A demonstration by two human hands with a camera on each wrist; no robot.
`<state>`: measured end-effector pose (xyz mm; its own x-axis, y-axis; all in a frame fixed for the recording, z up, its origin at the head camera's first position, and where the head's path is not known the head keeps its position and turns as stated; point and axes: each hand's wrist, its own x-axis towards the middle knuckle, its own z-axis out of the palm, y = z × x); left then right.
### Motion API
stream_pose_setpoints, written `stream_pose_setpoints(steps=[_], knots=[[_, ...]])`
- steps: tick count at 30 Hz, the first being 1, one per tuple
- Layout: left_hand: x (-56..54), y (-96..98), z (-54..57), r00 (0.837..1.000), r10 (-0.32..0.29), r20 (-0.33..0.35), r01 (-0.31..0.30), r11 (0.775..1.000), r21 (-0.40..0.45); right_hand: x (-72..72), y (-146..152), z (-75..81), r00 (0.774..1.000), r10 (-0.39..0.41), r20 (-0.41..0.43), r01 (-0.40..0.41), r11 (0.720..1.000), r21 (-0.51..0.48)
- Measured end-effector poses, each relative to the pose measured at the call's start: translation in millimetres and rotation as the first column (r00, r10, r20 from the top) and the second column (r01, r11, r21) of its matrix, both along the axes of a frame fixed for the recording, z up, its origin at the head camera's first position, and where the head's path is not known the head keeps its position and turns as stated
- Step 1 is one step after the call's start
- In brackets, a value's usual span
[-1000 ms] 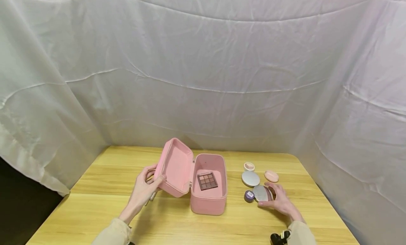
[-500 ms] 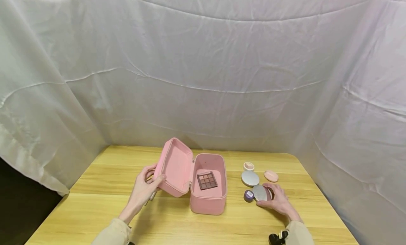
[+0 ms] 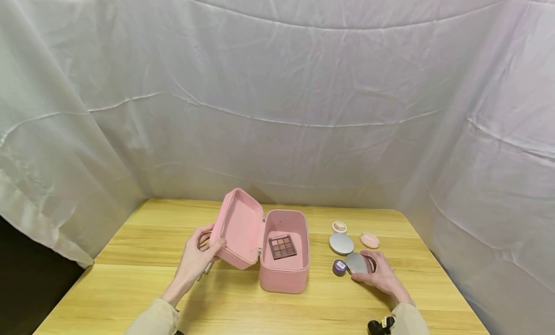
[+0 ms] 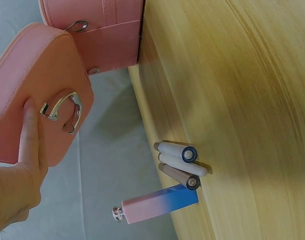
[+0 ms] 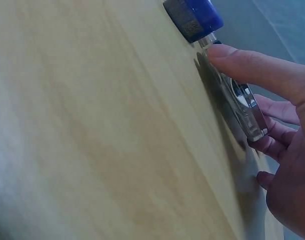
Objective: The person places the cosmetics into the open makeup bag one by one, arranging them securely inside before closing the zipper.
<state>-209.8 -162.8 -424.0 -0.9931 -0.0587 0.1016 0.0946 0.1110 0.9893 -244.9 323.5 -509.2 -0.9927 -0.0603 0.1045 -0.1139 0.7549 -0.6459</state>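
My left hand (image 3: 197, 260) holds the raised lid (image 3: 243, 224) of a pink cosmetic case (image 3: 284, 281), thumb on its rim and fingers behind. In the left wrist view, a finger lies along the lid's outside beside a metal handle (image 4: 75, 107). Inside the case rests a brown eyeshadow palette (image 3: 283, 247). On the right, my right hand (image 3: 381, 274) grips a round silver compact (image 3: 355, 263) by its edges. The right wrist view shows the thumb on the compact's clear rim (image 5: 250, 125), close over the table, with other fingers at the opposite side.
A purple-lidded jar (image 3: 339, 267) stands beside the gripped compact. Behind are another silver compact (image 3: 341, 244), a small round palette (image 3: 339, 227) and a pink oval item (image 3: 370, 240). Left of the case lie several pen-like tubes (image 4: 180, 152) and a pink-blue tube (image 4: 157, 204).
Both hands stay almost in place, the left on the lid and the right on the compact. The compact's left edge now shows slightly more beside the purple-lidded jar.
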Motion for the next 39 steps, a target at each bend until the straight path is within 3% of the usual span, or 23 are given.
stream_pose_setpoints(steps=[14, 25, 39], knots=[[1.0, -0.6, 1.2, 1.0, -0.01, 0.01, 0.01, 1.0, 0.007, -0.6, 1.1, 8.2, 1.0, 0.002, -0.017, -0.004, 0.993, -0.12], [1.3, -0.3, 1.4, 1.0, -0.009, 0.002, 0.009, 1.0, 0.012, 1.2, -5.2, 26.1, 0.979, 0.078, -0.191, -0.093, 0.993, -0.069], [0.2, 0.1, 2.0, 1.0, -0.008, 0.01, 0.008, 1.0, 0.009, -5.7, -24.0, 54.1, 0.985, 0.051, -0.163, -0.063, 0.996, -0.067]])
